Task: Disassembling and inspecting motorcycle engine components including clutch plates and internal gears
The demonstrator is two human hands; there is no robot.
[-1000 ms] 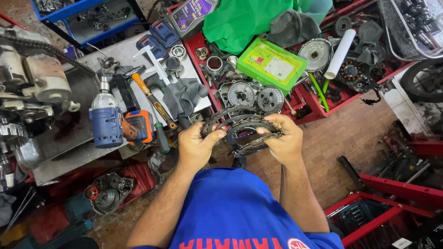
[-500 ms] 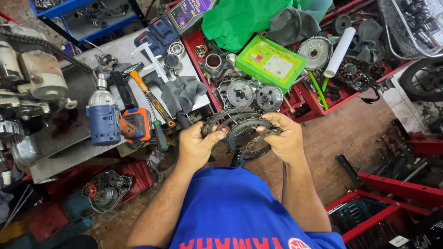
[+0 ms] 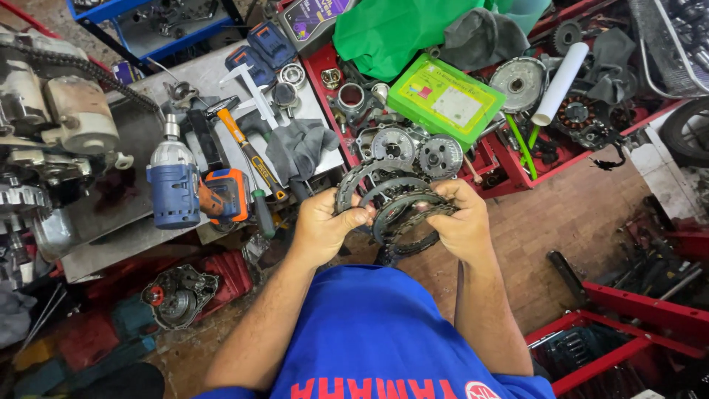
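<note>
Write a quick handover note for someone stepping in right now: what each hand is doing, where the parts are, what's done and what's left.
Left hand: gripping the left edge of a fanned stack of toothed clutch rings, thumb on top.
Right hand: holding the right edge of the same stack.
The stack is held above the floor, in front of the red tray with two round gear parts and a green plastic case.
The blue cordless driver and hammer lie on the metal bench at left.
Done: rings are gathered in hand.
Left: they are splayed, not yet aligned or set down.

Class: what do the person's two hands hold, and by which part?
Both hands, left hand and right hand, hold a fanned stack of toothed metal rings by its opposite outer edges.
</note>
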